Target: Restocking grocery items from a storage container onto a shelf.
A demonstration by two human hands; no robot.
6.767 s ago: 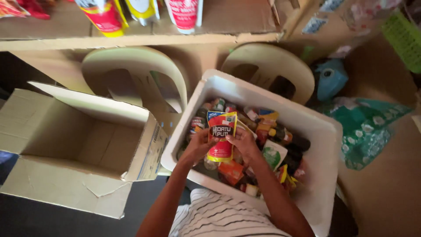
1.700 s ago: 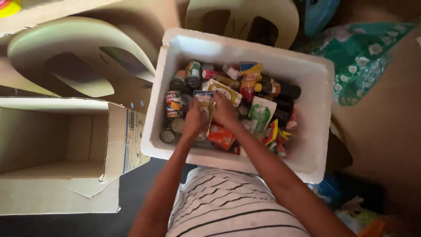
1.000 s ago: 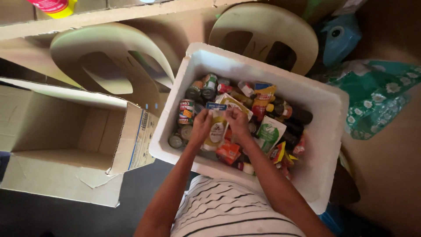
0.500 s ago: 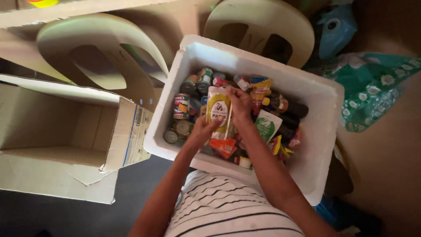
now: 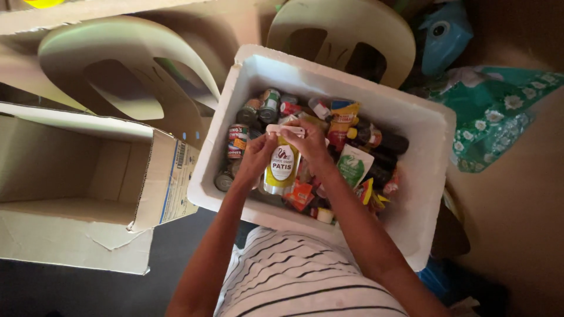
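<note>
A: Change noted. A yellow pouch (image 5: 282,167) is now up in both hands; seconds back they held a different, red-and-yellow pack.

B: Grip?

A: Left hand (image 5: 257,157) clamped on the pouch's left edge, right hand (image 5: 309,144) closed on its top right corner, the two close together. Pouch upright, lifted over the white foam box (image 5: 411,126), above the cans (image 5: 238,141) and a green sachet (image 5: 352,167).

B: Carton?

A: The cardboard box (image 5: 76,170) beside it lies open, nothing visible inside. So, my reading: items come up one at a time for a look, and the sorting is still early.
</note>
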